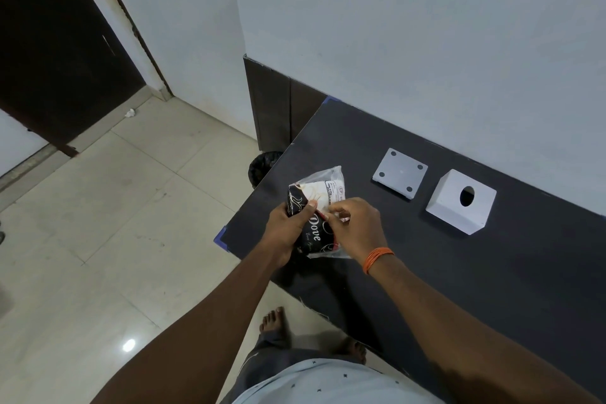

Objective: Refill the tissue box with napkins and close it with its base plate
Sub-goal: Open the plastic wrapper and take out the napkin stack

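Note:
A plastic napkin pack [323, 188], black and white with printed lettering, is held over the left end of the dark table [459, 272]. My left hand [288, 226] grips its left side. My right hand [355, 226], with orange threads on the wrist, pinches the wrapper near the middle. To the right, the white tissue box [460, 202] sits on the table with its round hole facing up. Its square white base plate [400, 173], with dark pads at the corners, lies apart from the box, just to its left.
The table stands against a white wall [426, 43]. A black bin [262, 167] sits on the tiled floor by the table's left edge. A dark door [49, 43] is at the far left. My bare feet [273, 320] are below the table's near edge.

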